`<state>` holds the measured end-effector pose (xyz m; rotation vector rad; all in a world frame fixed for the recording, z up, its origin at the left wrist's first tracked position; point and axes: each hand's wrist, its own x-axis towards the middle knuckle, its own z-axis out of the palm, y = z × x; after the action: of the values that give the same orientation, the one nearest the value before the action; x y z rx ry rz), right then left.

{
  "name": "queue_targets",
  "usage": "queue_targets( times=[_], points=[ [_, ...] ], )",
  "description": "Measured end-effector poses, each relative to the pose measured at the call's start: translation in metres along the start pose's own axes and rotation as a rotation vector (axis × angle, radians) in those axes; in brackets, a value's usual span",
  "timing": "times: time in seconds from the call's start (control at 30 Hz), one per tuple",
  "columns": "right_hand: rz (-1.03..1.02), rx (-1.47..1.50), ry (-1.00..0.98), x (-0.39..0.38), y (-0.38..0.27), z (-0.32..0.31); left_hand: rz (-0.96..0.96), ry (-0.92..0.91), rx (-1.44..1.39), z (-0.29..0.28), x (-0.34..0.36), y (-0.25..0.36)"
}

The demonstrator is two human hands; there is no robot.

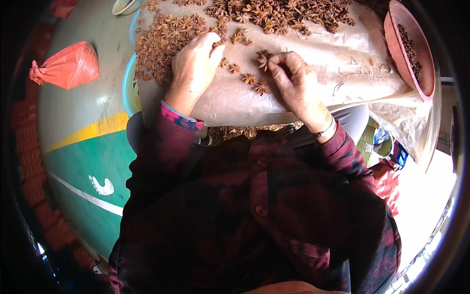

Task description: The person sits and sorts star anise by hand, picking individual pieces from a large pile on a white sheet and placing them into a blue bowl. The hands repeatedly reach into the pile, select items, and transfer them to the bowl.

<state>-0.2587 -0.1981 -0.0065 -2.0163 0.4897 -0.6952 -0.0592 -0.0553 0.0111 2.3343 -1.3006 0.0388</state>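
Note:
Dried star anise lies spread over a sheet-covered table [342, 68]. My left hand [193, 63] is closed beside the left heap of star anise [169, 36], with a brown piece of star anise showing at its fingertips. Thumb and forefinger of my right hand [299, 81] pinch a star anise [263, 59] just above the sheet. Between my hands lie several loose stars, among them one star anise [261, 87] near my right hand. A larger pile of star anise [279, 14] stands at the far side.
A pink basket [391, 44] with small dark pieces stands at the table's right end. Light-blue basin rims [129, 83] show at the left table edge. A tied red bag [73, 66] sits on the floor at left. Red bags [387, 183] lie below right.

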Motion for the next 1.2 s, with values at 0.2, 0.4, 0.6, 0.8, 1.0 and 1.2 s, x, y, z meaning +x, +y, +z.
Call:
queue_targets(
  times=[0.2, 0.4, 0.6, 0.8, 1.0, 1.2],
  points=[
    [0.11, 0.255, 0.095, 0.008, 0.008, 0.01, 0.151, 0.174, -0.213, -0.006, -0.029, 0.021],
    [0.197, 0.412, 0.059, 0.008, 0.015, 0.001, 0.327, -0.087, -0.149, 0.016, -0.058, 0.057],
    [0.118, 0.407, 0.156, 0.006, 0.041, -0.016, 0.19, 0.022, 0.002, 0.011, -0.053, 0.023],
    [-0.53, -0.365, 0.271, 0.035, 0.027, 0.02, 0.108, 0.103, 0.053, -0.005, -0.05, 0.021],
    [-0.204, -0.058, -0.159, 0.045, -0.004, 0.022, 0.417, -0.016, -0.112, 0.015, -0.05, 0.05],
    [-0.239, -0.498, 0.178, 0.063, 0.039, -0.072, 0.365, -0.007, -0.048, 0.027, -0.027, 0.052]
  ],
)
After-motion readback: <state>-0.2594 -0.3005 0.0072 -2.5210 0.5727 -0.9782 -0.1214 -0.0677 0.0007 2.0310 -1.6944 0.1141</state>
